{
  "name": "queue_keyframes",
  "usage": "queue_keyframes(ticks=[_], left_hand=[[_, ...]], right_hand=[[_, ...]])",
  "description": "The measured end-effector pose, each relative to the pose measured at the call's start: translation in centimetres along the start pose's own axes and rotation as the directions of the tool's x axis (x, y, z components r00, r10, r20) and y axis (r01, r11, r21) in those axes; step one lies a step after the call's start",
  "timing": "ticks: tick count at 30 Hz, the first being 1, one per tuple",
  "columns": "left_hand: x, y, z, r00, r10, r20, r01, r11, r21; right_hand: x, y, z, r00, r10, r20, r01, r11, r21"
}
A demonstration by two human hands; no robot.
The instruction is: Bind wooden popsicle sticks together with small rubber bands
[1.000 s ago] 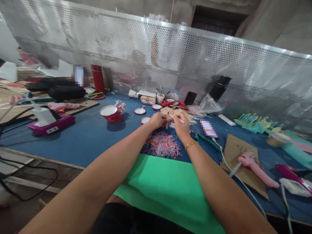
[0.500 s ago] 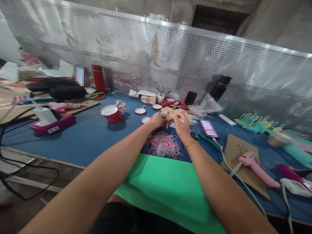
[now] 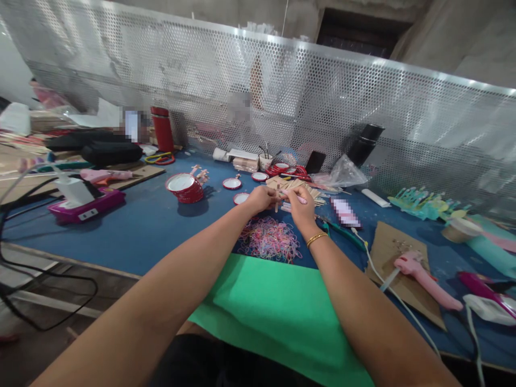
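My left hand (image 3: 263, 199) is closed on a small wooden stick piece (image 3: 277, 205), which stands upright between the two hands. My right hand (image 3: 303, 208) grips a pink pen (image 3: 300, 199), its tip end against or very close to the stick piece; contact is too small to make out. Just below both hands lies a heap of colourful small rubber bands (image 3: 270, 240). Behind them flat wooden sticks (image 3: 318, 194) are spread out. Beside my left hand sits a round white disc with a red rim (image 3: 241, 198), partly covered by the hand.
To the left stands a stack of red-rimmed discs (image 3: 184, 188). A purple power strip (image 3: 88, 205) is farther left. On the right are pliers (image 3: 349, 235), a phone (image 3: 345, 213) with a cable, and a pink glue gun (image 3: 427, 282) on cardboard. Green cloth (image 3: 274, 306) covers my lap.
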State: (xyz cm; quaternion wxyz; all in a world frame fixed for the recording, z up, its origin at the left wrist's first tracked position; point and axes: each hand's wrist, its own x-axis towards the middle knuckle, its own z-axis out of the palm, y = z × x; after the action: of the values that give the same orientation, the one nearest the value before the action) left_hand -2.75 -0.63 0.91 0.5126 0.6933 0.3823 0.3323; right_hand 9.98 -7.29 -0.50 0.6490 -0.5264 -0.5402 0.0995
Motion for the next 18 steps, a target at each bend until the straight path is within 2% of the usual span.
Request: queue_keyframes(ticks=[3, 8, 14, 18], left_hand=[[-0.21, 0.24, 0.07, 1.000, -0.002, -0.016, 0.002, 1.000, -0.025], [-0.11, 0.17, 0.02, 1.000, -0.002, 0.002, 0.002, 1.000, -0.013], [0.16, -0.19, 0.07, 1.000, -0.009, -0.013, 0.009, 0.999, -0.049], [0.20, -0.18, 0.00, 1.000, 0.008, 0.008, -0.008, 1.000, -0.020]], right_hand=[[-0.02, -0.15, 0.05, 0.999, -0.036, 0.015, 0.036, 0.999, -0.013], [-0.01, -0.27, -0.09, 1.000, 0.011, 0.006, -0.011, 1.000, 0.011], [-0.10, -0.37, -0.06, 0.999, -0.027, 0.032, 0.027, 1.000, -0.013], [-0.04, -0.08, -0.10, 1.000, -0.004, 0.009, 0.004, 1.000, -0.012]])
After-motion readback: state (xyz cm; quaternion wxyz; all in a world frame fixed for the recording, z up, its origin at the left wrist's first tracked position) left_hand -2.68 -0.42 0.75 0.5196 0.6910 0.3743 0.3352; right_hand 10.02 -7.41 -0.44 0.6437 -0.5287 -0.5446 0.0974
